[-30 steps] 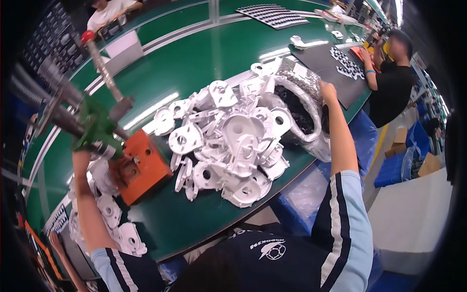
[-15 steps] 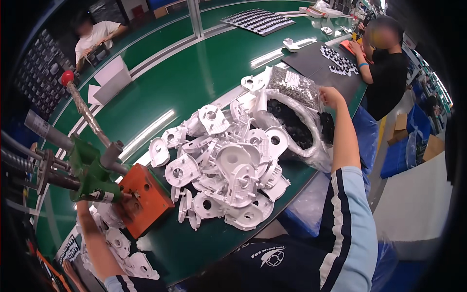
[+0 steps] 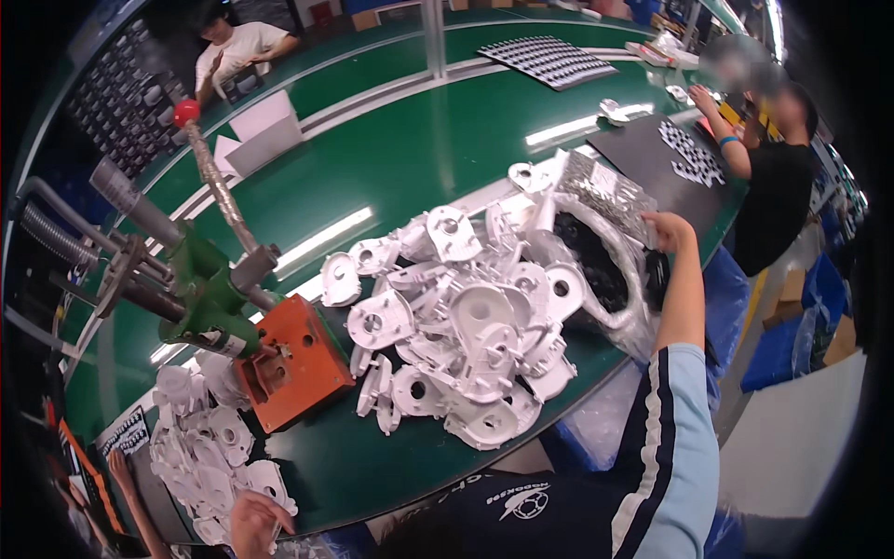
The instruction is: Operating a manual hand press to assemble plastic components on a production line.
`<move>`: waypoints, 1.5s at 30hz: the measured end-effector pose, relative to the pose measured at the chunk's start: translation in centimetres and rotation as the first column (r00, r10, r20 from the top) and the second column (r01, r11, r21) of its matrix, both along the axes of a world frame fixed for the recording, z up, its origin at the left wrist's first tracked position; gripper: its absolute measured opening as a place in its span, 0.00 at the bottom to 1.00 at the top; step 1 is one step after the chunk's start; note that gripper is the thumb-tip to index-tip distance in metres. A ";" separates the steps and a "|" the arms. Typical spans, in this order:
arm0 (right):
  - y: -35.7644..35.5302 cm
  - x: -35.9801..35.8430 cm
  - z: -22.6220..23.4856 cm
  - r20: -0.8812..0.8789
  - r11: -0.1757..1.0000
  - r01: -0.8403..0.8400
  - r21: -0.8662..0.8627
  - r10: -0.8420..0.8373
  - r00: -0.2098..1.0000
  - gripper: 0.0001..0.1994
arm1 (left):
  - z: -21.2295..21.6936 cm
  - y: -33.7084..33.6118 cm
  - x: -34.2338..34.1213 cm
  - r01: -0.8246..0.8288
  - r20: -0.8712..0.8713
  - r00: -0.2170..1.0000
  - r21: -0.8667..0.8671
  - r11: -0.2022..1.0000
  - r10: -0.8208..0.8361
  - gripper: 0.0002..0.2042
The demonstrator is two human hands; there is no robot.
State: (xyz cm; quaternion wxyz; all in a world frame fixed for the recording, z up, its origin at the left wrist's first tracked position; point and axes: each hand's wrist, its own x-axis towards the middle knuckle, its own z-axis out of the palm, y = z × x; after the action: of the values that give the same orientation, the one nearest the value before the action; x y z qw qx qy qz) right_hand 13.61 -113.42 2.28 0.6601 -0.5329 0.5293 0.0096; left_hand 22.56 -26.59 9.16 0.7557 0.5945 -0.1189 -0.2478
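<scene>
My left hand [image 3: 260,524] is low in the view, beside the near end of a smaller heap of white plastic housings [image 3: 214,470]. Its fingers are bent together, and whatever is between them cannot be made out. My right hand [image 3: 667,231] reaches to the right edge of a clear bag of small metal parts [image 3: 605,189]. Its fingers are curled in against the bag, and their tips are partly hidden. Between my arms lies a large pile of white plastic housings [image 3: 480,317]. To its left stands a green hand press [image 3: 205,289] with an orange base [image 3: 293,361].
The press lever ends in a red knob [image 3: 186,114]. A plastic-lined bag of black parts [image 3: 596,261] lies right of the pile. Beyond are a white box [image 3: 264,130] and a tray of small parts [image 3: 548,61]. Co-workers sit at the far left and right.
My left hand has moved from under the press toward me, to the near end of the smaller heap. My right hand stays by the metal-parts bag. The whole view has shifted.
</scene>
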 end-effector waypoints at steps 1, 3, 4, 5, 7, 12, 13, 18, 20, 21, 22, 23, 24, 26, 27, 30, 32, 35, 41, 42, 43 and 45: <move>0.1 0.1 -0.1 0.043 0.997 0.029 0.068 -0.032 0.999 0.09 | -0.2 -0.2 -0.8 0.052 -0.052 0.997 -0.071 0.996 -0.055 0.18; 0.3 0.8 -0.9 0.175 0.995 0.086 -0.055 -0.075 0.982 0.08 | -0.7 -1.0 -1.4 0.002 -0.085 0.996 -0.081 0.997 -0.009 0.18; 0.5 1.0 -1.4 0.260 0.990 0.124 -0.062 -0.104 0.960 0.08 | -0.7 -1.4 -1.5 -0.031 -0.133 0.991 -0.091 0.995 0.019 0.18; 0.4 1.6 -1.6 0.281 0.982 0.169 -0.086 -0.139 0.950 0.09 | -0.7 -1.9 -1.2 -0.017 -0.145 0.989 -0.120 0.993 0.000 0.18; 0.3 2.7 -2.0 0.422 0.976 0.192 -0.101 -0.133 0.897 0.11 | -0.6 -2.8 -0.5 0.023 -0.125 0.992 -0.097 0.995 -0.035 0.18; 1.7 7.7 2.0 0.709 0.861 0.505 -0.059 -0.320 0.629 0.13 | 0.2 -4.7 0.0 0.147 -0.155 0.973 -0.142 0.979 -0.169 0.18; 2.4 9.1 3.8 0.741 0.854 0.516 -0.068 -0.303 0.599 0.12 | 0.4 -4.9 -0.1 0.187 -0.152 0.966 -0.157 0.970 -0.211 0.18; 8.3 17.9 13.9 0.702 0.819 0.423 -0.387 -0.036 0.711 0.11 | 0.5 -3.9 -2.4 0.240 -0.073 0.967 -0.074 0.968 -0.245 0.19; 11.0 19.5 17.9 0.542 0.525 0.414 -0.743 0.110 0.833 0.13 | -0.1 -2.9 -4.0 0.213 -0.040 0.975 -0.085 0.973 -0.217 0.20; 12.2 18.9 20.0 0.491 0.507 0.364 -0.782 0.141 0.859 0.13 | -0.4 -2.4 -5.0 0.191 -0.051 0.979 -0.129 0.973 -0.199 0.19; 13.5 18.1 22.4 0.552 0.579 0.397 -0.712 0.114 0.826 0.13 | -0.8 -2.0 -5.7 0.190 -0.055 0.978 -0.178 0.965 -0.203 0.19; 15.2 17.2 24.9 0.741 0.722 0.475 -0.503 0.077 0.668 0.10 | -1.1 -1.8 -6.3 0.172 -0.038 0.982 -0.201 0.964 -0.183 0.19; 17.2 16.5 27.3 0.893 0.808 0.469 -0.357 0.147 0.426 0.07 | -1.3 -1.8 -6.7 0.154 -0.032 0.986 -0.208 0.966 -0.164 0.18; 21.9 13.0 30.7 0.828 0.873 0.342 -0.348 0.116 0.549 0.08 | -1.4 -2.9 -6.6 0.142 0.064 0.989 -0.138 0.980 -0.134 0.17; 24.7 12.3 32.5 0.828 0.910 0.301 -0.286 0.076 0.555 0.10 | -1.2 -3.9 -6.5 0.148 0.083 0.987 -0.124 0.981 -0.138 0.18; 32.6 8.3 33.6 0.850 0.891 0.288 -0.350 0.173 0.498 0.15 | 0.2 -8.5 -5.2 0.046 0.503 0.856 0.161 0.986 -0.122 0.32; 36.8 6.2 33.1 0.937 0.971 0.145 -0.189 0.134 0.323 0.18 | 1.1 -11.9 -4.5 -0.067 0.692 0.715 0.209 0.976 -0.099 0.46; 42.9 5.3 29.2 0.587 0.590 0.037 -0.806 0.792 0.169 0.16 | 1.3 -15.7 -5.5 -0.161 0.847 0.531 0.116 0.980 -0.013 0.54; 55.0 1.3 24.8 0.413 0.296 -0.297 -0.908 0.754 -0.510 0.11 | -3.7 -13.3 -9.1 -0.474 0.966 0.241 0.201 0.858 -0.093 0.52; 56.8 1.2 24.8 0.513 0.122 -0.647 -0.753 0.724 -0.461 0.18 | -4.7 -12.5 -9.6 -0.453 0.932 0.354 0.239 0.859 -0.073 0.52; 57.7 2.1 24.5 0.500 0.103 -0.646 -0.757 0.728 -0.470 0.18 | -5.6 -11.6 -10.4 -0.431 0.880 0.472 0.283 0.857 -0.053 0.53; 58.7 4.8 22.8 0.525 0.038 -0.689 -0.724 0.677 -0.515 0.15 | -6.7 -10.2 -11.2 -0.395 0.735 0.678 0.364 0.843 0.001 0.54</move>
State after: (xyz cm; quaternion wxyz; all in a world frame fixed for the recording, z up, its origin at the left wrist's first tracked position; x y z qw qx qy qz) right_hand 18.41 -54.71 25.06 0.5995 -0.6310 -0.4561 0.1853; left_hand 11.38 -36.76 2.43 0.4945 0.8252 -0.2651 0.0654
